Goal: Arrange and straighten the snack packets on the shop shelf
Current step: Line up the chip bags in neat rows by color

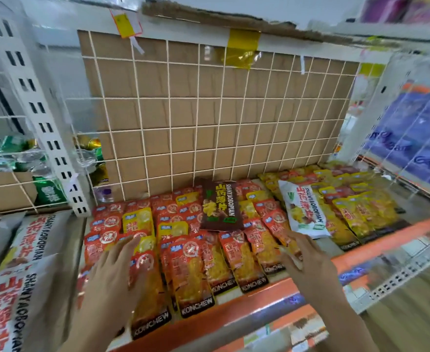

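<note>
Rows of red and yellow snack packets point(196, 270) lie flat on the shop shelf point(259, 298), some crooked and overlapping. A dark brown packet point(220, 207) lies on top of the red ones near the back. A white packet point(305, 212) lies slanted across the yellow packets point(361, 212) on the right. My left hand point(112, 278) rests with spread fingers on the red packets at the front left. My right hand point(307, 257) reaches over the front right red packets, fingers extended, its fingertips at a packet's edge.
A white wire grid backed by cardboard point(208, 118) closes the back of the shelf. Large white snack bags point(18, 275) fill the bay to the left. Green bottles point(13, 153) sit behind the left grid. Blue packs point(417, 138) stand at the right.
</note>
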`<state>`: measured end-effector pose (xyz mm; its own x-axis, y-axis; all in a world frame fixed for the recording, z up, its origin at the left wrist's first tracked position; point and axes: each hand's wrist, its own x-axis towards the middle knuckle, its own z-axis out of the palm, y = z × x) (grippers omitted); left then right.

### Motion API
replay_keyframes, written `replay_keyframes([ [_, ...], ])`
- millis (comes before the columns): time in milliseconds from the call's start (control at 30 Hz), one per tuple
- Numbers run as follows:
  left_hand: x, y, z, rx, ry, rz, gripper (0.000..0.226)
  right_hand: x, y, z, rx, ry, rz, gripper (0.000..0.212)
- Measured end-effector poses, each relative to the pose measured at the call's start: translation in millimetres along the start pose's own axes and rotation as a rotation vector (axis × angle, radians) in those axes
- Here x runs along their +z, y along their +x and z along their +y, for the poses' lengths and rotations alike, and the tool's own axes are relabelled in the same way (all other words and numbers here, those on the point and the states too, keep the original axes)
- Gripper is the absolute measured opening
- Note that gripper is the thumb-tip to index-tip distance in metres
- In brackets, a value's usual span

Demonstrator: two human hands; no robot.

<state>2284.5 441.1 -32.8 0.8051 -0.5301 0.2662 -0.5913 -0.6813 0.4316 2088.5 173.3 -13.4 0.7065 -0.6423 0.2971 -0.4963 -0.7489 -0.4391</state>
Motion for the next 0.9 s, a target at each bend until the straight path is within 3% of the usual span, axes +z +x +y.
replay_keyframes([
  [233, 27.8, 40.5, 57.0, 0.045, 0.026, -0.013, 0.050, -25.7, 37.4, 64.4, 0.001, -0.005, -0.013, 0.039],
  [433, 54.8, 78.7, 120.4, -0.039, -0.019, 0.010, 0.052, -30.8, 85.6, 118.7, -0.048, 0.008, -0.077, 0.039],
  [600, 78.0, 107.2, 151.9, -0.134, -0.050, -0.048, 0.068, -24.4, 119.3, 137.3, -0.019, 0.003, -0.202, 0.059],
  [900, 102.7, 139.7, 161.8, -0.387, -0.083, -0.155, 0.073, -12.5, 150.7, 136.6, 0.073, 0.071, -0.309, 0.089],
])
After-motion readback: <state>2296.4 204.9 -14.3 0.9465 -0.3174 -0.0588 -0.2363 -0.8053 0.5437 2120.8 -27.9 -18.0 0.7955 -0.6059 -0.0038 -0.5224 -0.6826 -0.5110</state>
